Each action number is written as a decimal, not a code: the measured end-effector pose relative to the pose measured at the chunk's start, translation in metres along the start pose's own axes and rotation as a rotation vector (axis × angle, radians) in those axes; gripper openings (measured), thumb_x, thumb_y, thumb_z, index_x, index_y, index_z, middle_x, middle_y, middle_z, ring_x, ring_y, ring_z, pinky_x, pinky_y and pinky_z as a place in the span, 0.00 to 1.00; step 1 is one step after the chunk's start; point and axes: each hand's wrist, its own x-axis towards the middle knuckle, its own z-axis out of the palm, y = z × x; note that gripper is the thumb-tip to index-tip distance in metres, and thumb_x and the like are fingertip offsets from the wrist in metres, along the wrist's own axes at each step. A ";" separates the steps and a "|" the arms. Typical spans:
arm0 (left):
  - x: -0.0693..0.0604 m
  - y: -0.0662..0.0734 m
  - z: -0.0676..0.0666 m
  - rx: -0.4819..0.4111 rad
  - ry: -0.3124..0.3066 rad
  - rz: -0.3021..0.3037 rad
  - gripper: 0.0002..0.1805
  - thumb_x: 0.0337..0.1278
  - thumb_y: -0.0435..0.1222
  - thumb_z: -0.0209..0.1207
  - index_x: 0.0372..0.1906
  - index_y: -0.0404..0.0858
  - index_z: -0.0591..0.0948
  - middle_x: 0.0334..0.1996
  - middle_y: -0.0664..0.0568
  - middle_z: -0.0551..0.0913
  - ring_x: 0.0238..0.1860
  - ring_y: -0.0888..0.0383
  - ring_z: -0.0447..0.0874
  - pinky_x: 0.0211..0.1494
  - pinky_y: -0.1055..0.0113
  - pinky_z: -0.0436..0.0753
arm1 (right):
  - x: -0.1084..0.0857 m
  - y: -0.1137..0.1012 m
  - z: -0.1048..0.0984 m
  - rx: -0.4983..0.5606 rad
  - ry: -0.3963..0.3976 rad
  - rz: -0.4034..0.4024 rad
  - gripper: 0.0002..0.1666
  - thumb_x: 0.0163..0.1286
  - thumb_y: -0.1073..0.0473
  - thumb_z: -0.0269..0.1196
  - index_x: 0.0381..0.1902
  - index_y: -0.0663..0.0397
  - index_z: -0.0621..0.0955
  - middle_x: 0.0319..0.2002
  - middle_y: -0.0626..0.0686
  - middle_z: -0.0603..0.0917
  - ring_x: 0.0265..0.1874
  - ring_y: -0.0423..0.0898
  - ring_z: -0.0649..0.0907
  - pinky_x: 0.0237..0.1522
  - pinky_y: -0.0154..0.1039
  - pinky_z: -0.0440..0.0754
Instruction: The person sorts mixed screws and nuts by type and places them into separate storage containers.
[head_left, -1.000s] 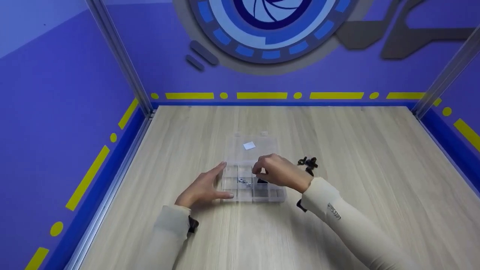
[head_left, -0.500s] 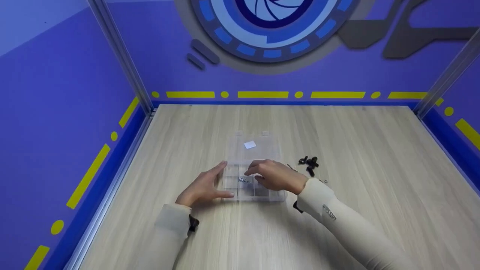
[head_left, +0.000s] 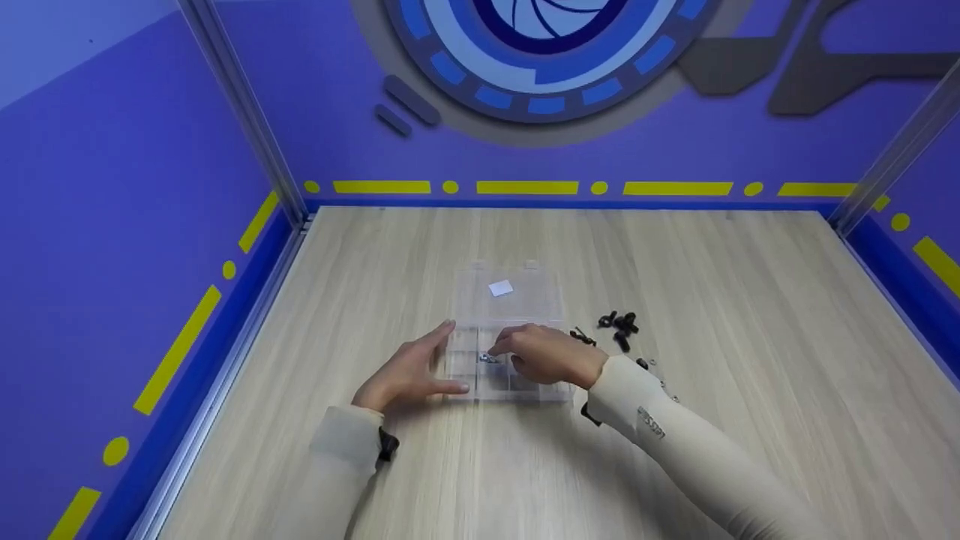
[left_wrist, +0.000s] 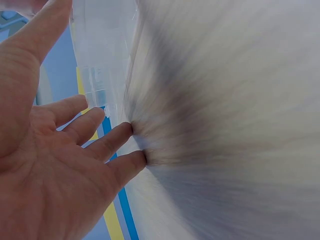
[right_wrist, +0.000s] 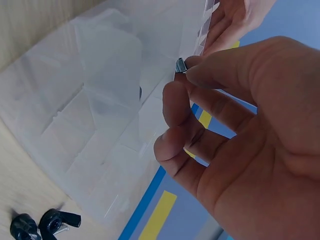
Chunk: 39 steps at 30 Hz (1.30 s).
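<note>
A clear plastic compartment box point(head_left: 463, 388) stands on the table with its lid point(head_left: 529, 300) folded back. My left hand point(head_left: 409, 375) rests along its left side, thumb and fingers spread and fairly straight; the left wrist view shows this palm point(left_wrist: 55, 175) holding nothing. Over the middle compartments is my right hand point(head_left: 551, 355), fingertips down by several small silver metal parts point(head_left: 487, 358). In the right wrist view, its thumb and index finger pinch a small silver metal piece point(right_wrist: 180, 65), whose exact kind I cannot tell. The right hand hides some right-hand compartments.
Several black knob-like parts point(head_left: 624, 324) lie right of the box. Dark slender pieces point(head_left: 582, 337) sit close to its right side. A small black piece point(head_left: 642, 364) and tiny rings lie by the right sleeve. Blue panels point(head_left: 525, 161) enclose the table's back and sides.
My right hand has moved a little left and lower inside the box, from the compartment with a dark piece to the silver parts. The left hand has stayed at the box's side.
</note>
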 end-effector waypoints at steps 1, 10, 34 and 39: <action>0.000 0.000 0.000 -0.003 -0.001 0.005 0.62 0.48 0.55 0.77 0.83 0.43 0.55 0.82 0.50 0.55 0.80 0.50 0.53 0.81 0.53 0.57 | 0.000 0.000 0.000 0.000 -0.002 0.001 0.24 0.67 0.78 0.56 0.56 0.61 0.86 0.55 0.58 0.86 0.55 0.55 0.85 0.56 0.49 0.85; -0.002 0.000 -0.002 -0.003 0.001 0.029 0.61 0.49 0.54 0.77 0.83 0.42 0.55 0.81 0.48 0.55 0.80 0.49 0.54 0.81 0.52 0.57 | 0.003 -0.002 0.003 -0.002 -0.025 0.019 0.28 0.64 0.81 0.54 0.56 0.60 0.87 0.54 0.57 0.87 0.54 0.56 0.86 0.56 0.50 0.85; -0.001 -0.001 -0.001 -0.017 0.007 0.032 0.61 0.49 0.54 0.77 0.83 0.42 0.55 0.81 0.48 0.55 0.80 0.50 0.54 0.81 0.53 0.58 | 0.005 -0.001 0.007 -0.026 -0.041 0.008 0.14 0.57 0.78 0.64 0.36 0.59 0.88 0.34 0.55 0.88 0.25 0.45 0.77 0.31 0.44 0.82; -0.001 -0.001 0.000 -0.016 0.014 0.034 0.61 0.49 0.55 0.77 0.82 0.41 0.56 0.81 0.47 0.56 0.80 0.49 0.54 0.81 0.53 0.57 | 0.006 -0.001 0.007 -0.024 -0.036 0.009 0.14 0.57 0.79 0.62 0.34 0.60 0.87 0.33 0.55 0.88 0.25 0.45 0.77 0.32 0.45 0.82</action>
